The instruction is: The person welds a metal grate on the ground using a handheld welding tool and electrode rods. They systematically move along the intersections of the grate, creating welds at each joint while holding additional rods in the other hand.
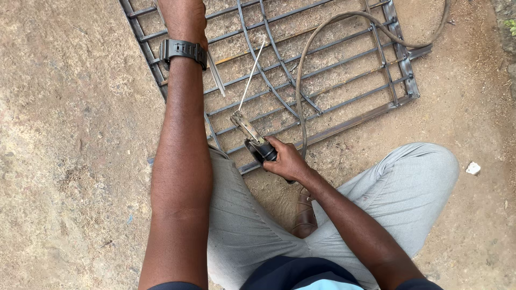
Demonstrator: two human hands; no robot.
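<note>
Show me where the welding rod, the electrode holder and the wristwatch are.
welding rod (251,75), head view, middle of the thin pale rod.
electrode holder (249,129), head view, metal clamp part above the right hand (287,161).
wristwatch (183,51), head view, black strap on the left wrist.

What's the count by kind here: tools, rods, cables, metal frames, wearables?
Electrode holder, gripped in right hand: 1
Welding rod clamped in the holder: 1
Cable: 1
Metal grille on the ground, under left hand: 1
Wristwatch: 1
Total: 5
</note>
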